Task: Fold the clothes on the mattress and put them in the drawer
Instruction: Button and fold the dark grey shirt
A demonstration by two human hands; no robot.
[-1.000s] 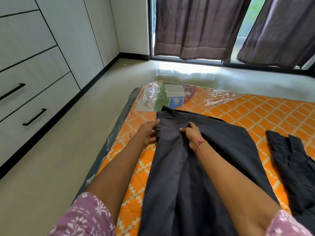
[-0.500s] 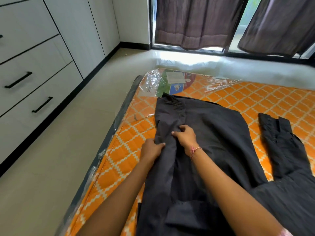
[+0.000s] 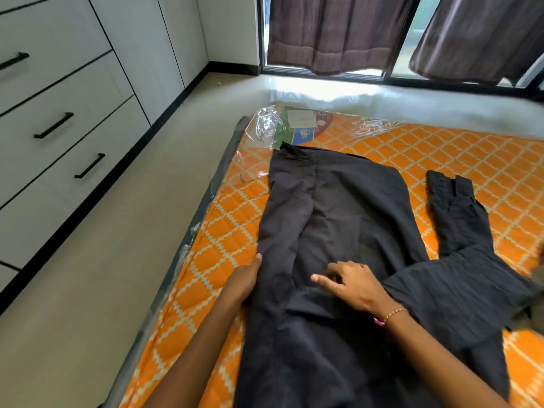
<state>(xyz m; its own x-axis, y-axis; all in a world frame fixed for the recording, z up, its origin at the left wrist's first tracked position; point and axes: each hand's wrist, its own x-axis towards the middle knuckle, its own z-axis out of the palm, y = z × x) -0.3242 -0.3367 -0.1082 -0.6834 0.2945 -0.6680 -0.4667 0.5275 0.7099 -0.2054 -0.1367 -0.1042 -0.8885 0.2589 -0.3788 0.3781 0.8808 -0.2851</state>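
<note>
A dark grey garment (image 3: 347,219) lies spread lengthwise on the orange patterned mattress (image 3: 459,160), its left side folded inward. My left hand (image 3: 244,279) lies flat against the garment's left edge, fingers straight. My right hand (image 3: 351,284) rests on top of the cloth near its middle, fingers loosely bent and one finger stretched left. A long sleeve or second dark piece (image 3: 454,213) lies to the right on the mattress. White drawers with black handles (image 3: 54,125) stand along the left wall, all closed.
The mattress sits on a pale floor (image 3: 97,275), still partly in clear plastic wrap (image 3: 270,125) with a printed label at its far corner. Brown curtains (image 3: 338,33) hang over a window at the back. Floor space runs between drawers and mattress.
Both hands have slid down the garment toward me, from its far end to its middle, smoothing the folded left side. The view has tilted closer.
</note>
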